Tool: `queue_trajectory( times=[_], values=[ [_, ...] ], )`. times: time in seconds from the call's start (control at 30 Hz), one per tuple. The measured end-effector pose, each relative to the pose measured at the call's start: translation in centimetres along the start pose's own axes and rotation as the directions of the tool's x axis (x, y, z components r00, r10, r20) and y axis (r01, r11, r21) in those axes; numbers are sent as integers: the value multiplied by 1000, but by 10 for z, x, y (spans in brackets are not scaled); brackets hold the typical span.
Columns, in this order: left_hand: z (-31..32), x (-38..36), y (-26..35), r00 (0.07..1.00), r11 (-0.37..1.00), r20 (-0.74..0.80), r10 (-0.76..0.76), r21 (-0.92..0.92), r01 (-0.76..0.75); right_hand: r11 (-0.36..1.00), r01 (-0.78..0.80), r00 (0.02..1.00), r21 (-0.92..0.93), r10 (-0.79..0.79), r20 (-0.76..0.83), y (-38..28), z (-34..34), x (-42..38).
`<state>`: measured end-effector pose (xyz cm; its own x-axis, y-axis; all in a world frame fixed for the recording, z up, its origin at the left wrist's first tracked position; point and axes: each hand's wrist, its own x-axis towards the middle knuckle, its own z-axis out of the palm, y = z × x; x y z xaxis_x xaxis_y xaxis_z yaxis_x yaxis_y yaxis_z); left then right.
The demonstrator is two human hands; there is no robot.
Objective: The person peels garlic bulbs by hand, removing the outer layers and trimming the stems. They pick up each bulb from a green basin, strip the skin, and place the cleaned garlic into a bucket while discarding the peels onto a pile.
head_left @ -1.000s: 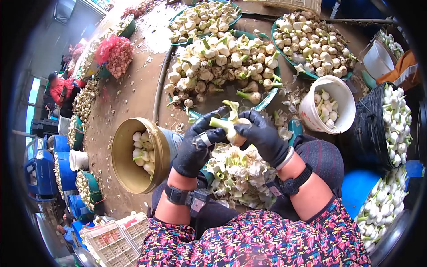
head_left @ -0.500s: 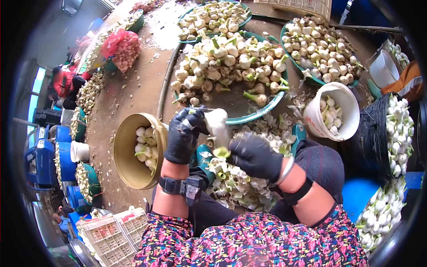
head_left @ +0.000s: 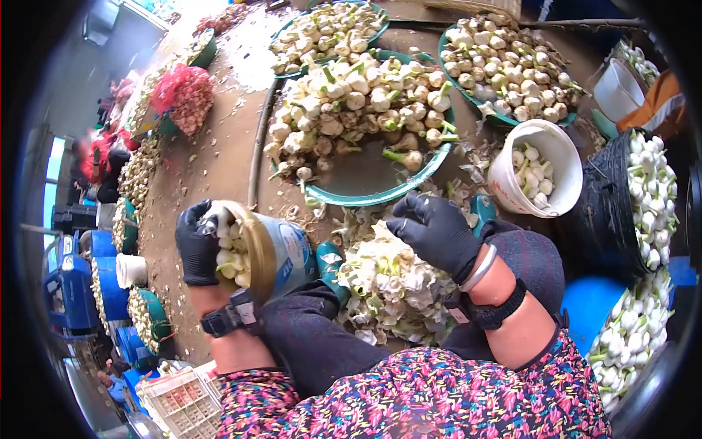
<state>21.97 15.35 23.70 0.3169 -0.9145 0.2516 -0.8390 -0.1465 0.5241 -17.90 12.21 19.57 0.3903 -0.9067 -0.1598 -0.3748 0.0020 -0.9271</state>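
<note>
Reference landmark: the peel heap (head_left: 395,285), located between the wearer's legs. The left hand (head_left: 199,241), in a black glove, is positioned to the left of the peel heap, at the opening of the tan-rimmed bucket (head_left: 263,256). Its fingers are bent around a whitish garlic bulb (head_left: 218,215); blur prevents telling whether they press it firmly or loosely. Peeled bulbs (head_left: 234,256) lie inside this bucket, just beside the hand. The right hand (head_left: 439,230), also black-gloved, is raised over the far right part of the peel heap, palm down, fingers loosely curled, thumb and fingertips apart. Beyond the peel heap stands the green-rimmed basin (head_left: 373,199), with untrimmed bulbs (head_left: 336,110) piled mostly at its far and left sides. Farther right of the peel heap, a white bucket (head_left: 504,175) contains more peeled bulbs; the black container (head_left: 603,197), filled with white bulbs (head_left: 651,197), is located right of that.
</note>
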Motion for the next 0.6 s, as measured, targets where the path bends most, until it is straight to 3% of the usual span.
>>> queue_trajectory(
  times=[0.03,0.07,0.17,0.2,0.27,0.33,0.4,0.43,0.47,0.5,0.53,0.6],
  values=[
    [4,4,10,998,992,30,64,109,-66,987,-57,998,147,57,9,0,-5,1],
    [11,8,22,990,967,63,125,216,-136,987,-62,998,148,63,-2,-1,-7,2],
    [92,19,81,923,944,277,265,-268,-191,972,-110,989,207,87,120,-2,-6,4],
    [122,21,100,875,887,364,319,-441,-139,976,-102,986,191,73,153,0,-4,4],
    [205,21,95,844,717,511,165,-650,253,978,-53,993,202,29,117,3,-3,4],
    [264,17,106,701,451,709,-72,-604,657,992,-36,997,118,28,68,-4,-12,2],
    [342,19,84,467,142,876,-118,-451,881,1000,8,1000,7,-8,14,-1,-14,4],
    [379,19,66,438,82,895,-84,-432,898,994,84,996,67,-83,-21,-1,-15,5],
    [404,18,59,404,20,913,-50,-404,915,1000,6,998,11,-7,62,-8,-24,6],
    [399,16,95,417,48,849,-325,-426,904,999,43,999,21,-43,7,-1,-20,8],
    [413,18,96,405,39,856,-322,-415,909,997,78,996,30,-77,-47,7,-16,8],
    [437,18,90,335,-141,884,-327,-396,907,998,52,998,39,-51,-35,8,-22,10]
  ],
)
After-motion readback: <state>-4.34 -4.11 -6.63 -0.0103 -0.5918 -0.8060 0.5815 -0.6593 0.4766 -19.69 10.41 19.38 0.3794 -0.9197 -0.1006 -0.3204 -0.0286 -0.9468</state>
